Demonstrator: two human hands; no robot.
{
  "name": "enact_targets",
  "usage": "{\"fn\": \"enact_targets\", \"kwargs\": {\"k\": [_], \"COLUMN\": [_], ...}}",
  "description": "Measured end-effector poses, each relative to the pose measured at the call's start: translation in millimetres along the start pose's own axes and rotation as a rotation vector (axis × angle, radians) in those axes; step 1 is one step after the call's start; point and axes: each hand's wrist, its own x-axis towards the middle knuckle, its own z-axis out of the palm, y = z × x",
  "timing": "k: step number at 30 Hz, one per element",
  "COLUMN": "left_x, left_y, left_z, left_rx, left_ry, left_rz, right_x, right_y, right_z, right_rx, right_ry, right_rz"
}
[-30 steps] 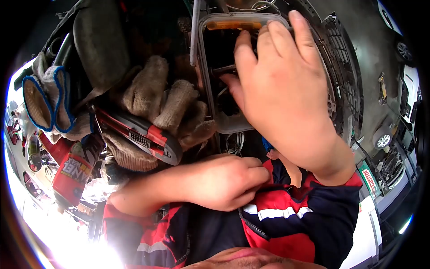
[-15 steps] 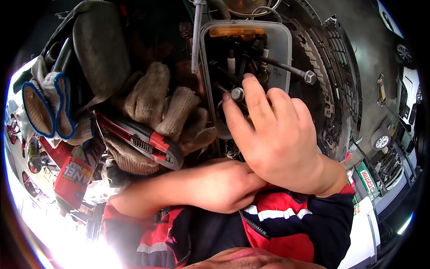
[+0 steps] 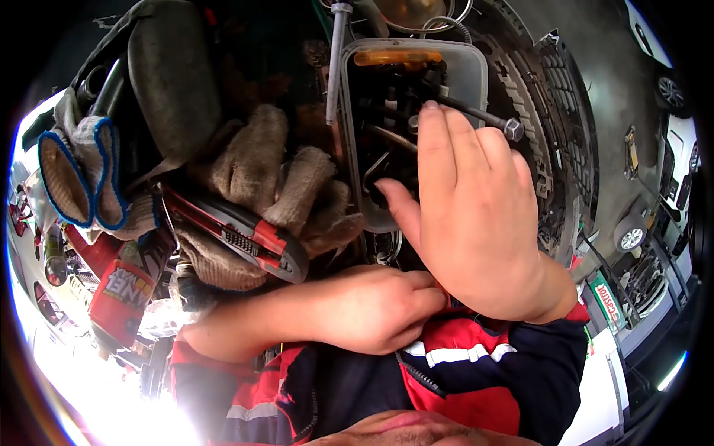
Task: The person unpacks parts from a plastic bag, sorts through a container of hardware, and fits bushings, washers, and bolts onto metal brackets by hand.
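Observation:
My right hand reaches over a clear plastic container, its fingers stretched forward and the thumb apart. Nothing shows in its grasp, though the area under the palm is hidden. The container holds bolts and dark metal parts, an orange handle along the far side, and a small part with a white barrel. A long bolt lies across the right rim, near my fingertips. Below the container, my left hand is closed in front of my jacket. What it may hold is hidden.
A red and black utility knife lies on knitted work gloves at left. Farther left is a red spray can. A metal rod sticks up beside the container. A black grille stands at right.
My right hand has straightened its fingers and shifted slightly right, away from the bolt head that it was touching. The thumb has drawn back toward me. My left hand stays closed, nearly still.

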Motion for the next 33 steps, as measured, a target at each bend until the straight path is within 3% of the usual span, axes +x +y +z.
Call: {"fn": "enact_targets", "kwargs": {"k": [5,8,18,21,24,28,33], "left_x": [-3,-2,-3,-2,-6,-5,-4], "left_y": [-3,-4,3,4,-1,2,1], "left_z": [3,4,-4,-3,2,-1,-2], "left_rx": [0.008,0.043,0.050,0.032,0.022,0.046,0.046], "left_ry": [0.027,0.041,-0.046,-0.008,0.018,0.005,-0.068], "left_rz": [0.032,0.049,-0.052,-0.025,-0.004,-0.011,-0.064], "right_x": [8,21,43,35,20,18,40], "right_y": [-3,-7,-2,-3,-7,5,10], "right_z": [-9,-7,15,0,6,0,8], "right_rx": [0.066,0.089,0.072,0.104,0.038,0.153,0.357], "right_ry": [-0.081,0.044,0.034,-0.093,-0.023,-0.039,0.114], "right_rz": [0.051,0.021,0.013,-0.017,-0.091,-0.165,-0.128]}}
